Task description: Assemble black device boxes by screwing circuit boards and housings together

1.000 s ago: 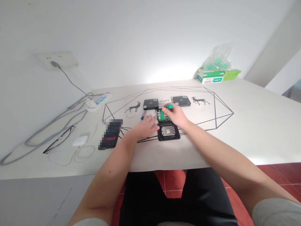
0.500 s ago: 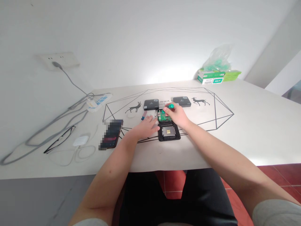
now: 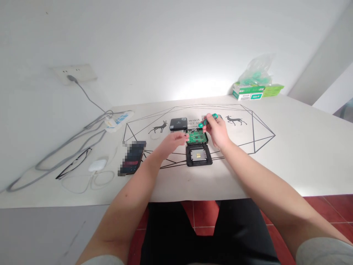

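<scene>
In my right hand [image 3: 217,129] is a green-handled screwdriver [image 3: 207,120], slanted so its shaft points down-left at the upper left of a green circuit board [image 3: 199,137]. The board sits in an open black case [image 3: 206,141]. My left hand [image 3: 175,141] is at the left edge of that case, its fingers drawn together on it; what the fingertips pinch is too small to make out fully. Just below lies the case's black cover [image 3: 189,159], inner side up, with a metal plate [image 3: 195,155] and a small yellowish pad.
Behind my left hand stands a closed black box [image 3: 178,124]; another is mostly hidden by my right hand. On the left are a phone [image 3: 134,158], glasses [image 3: 74,163], a white charger [image 3: 97,165] and a power strip [image 3: 118,120]. Green boxes [image 3: 249,92] stand back right.
My right hand has moved slightly right and up, tilting the screwdriver from near upright to a slant. My left hand's spread fingers have lifted off the table and closed at the case's left edge.
</scene>
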{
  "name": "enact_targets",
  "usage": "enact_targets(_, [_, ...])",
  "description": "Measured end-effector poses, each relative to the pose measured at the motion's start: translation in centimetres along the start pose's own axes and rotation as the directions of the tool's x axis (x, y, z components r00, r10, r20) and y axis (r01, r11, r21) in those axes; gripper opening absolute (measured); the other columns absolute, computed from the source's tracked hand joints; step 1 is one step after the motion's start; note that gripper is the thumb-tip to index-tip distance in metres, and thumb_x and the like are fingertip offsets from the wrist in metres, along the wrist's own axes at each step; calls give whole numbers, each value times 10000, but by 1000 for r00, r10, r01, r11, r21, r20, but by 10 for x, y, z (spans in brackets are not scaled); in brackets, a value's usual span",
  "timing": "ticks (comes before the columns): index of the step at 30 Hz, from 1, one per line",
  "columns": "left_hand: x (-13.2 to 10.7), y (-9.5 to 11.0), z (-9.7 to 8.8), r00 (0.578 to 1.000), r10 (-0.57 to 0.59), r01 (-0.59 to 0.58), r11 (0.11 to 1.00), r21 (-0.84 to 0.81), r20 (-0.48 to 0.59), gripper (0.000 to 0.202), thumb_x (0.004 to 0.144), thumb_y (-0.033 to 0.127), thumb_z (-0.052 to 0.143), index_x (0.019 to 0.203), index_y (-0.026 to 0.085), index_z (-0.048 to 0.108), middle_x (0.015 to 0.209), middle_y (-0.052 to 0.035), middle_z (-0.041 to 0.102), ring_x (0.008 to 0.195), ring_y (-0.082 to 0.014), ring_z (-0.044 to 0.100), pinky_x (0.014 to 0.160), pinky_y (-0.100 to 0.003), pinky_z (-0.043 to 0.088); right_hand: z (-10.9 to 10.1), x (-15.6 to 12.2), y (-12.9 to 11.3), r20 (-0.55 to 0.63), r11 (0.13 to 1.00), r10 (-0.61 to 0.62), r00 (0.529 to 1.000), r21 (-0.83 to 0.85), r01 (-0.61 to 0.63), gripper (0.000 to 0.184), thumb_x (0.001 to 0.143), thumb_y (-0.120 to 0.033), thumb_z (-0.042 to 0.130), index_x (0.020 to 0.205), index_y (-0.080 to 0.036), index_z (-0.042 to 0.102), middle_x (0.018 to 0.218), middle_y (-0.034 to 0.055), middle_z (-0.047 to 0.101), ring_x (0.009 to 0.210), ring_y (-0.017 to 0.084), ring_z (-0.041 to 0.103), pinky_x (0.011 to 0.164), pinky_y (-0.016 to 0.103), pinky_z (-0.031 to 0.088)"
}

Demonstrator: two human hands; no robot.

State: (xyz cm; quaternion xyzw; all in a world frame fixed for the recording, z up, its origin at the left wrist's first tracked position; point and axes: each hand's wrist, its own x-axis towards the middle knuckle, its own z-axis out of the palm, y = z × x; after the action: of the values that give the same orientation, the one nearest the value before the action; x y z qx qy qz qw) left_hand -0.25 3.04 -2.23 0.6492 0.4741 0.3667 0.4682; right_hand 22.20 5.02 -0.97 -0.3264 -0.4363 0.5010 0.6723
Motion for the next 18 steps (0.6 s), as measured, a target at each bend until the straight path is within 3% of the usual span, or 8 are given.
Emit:
enact_targets(2, [-1,4,-1,998,-22,38,963,-265,63,262,817,360,887,984,176,803,1232,-146,793,1182,-339,733,1035,-452,555,0,0,-6,-20,996,23,1000,86,-21,525,741,-680,892,795,-207,669,657,-15,672,538,98,557,518,243,484])
enact_targets(5, [-2,6,-4,990,-48,105,880,-463,134,300,834,374,898,993,139,800,1148,-183,814,1098,-339,772,999,-460,575,2,0,-13,-38,984,59,998,170,-52,506,768,-657,885,783,-204,660,637,-27,636,515,87,537,499,237,478])
enact_targets(13, [2,4,-7,940,-173,314,775,-549,294,194,948,309,729,975,134,810,1129,-162,826,1077,-307,784,959,-411,613,5,-2,-12,-56,980,91,994,183,-80,469,806,-621,869,769,-212,643,614,-34,598,502,96,517,477,247,454])
enact_targets(18, [2,4,-8,936,-210,338,761,-553,282,176,968,286,704,943,142,802,1101,-145,830,1027,-275,792,953,-379,613,3,-1,-9,-52,978,100,994,188,-89,460,801,-601,879,767,-216,630,619,-39,593,500,93,508,477,243,446])
